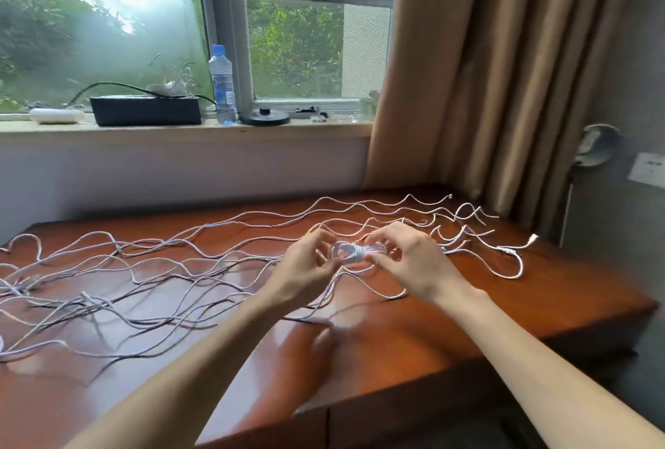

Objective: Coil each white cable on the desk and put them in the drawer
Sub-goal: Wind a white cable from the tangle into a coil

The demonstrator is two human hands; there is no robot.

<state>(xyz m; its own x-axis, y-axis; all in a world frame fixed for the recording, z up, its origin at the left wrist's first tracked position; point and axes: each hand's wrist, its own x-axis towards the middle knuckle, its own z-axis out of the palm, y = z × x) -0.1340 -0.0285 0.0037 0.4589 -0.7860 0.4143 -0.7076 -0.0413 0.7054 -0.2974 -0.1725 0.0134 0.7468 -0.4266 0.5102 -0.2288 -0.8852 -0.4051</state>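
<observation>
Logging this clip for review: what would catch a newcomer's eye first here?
Two hands meet mid-desk: the left hand and right hand pinch a small coiled white cable between them. Loose white cables sprawl over the reddish desk, mostly leftward. A water bottle stands on the windowsill.

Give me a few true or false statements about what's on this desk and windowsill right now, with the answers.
1. The left hand and the right hand both hold one coiled cable. True.
2. Every cable is already coiled. False: many loose cables lie spread across the desk.
3. A water bottle stands upright on the windowsill. True.
4. The curtain covers the window. False: it hangs at the right, leaving the window uncovered.
</observation>
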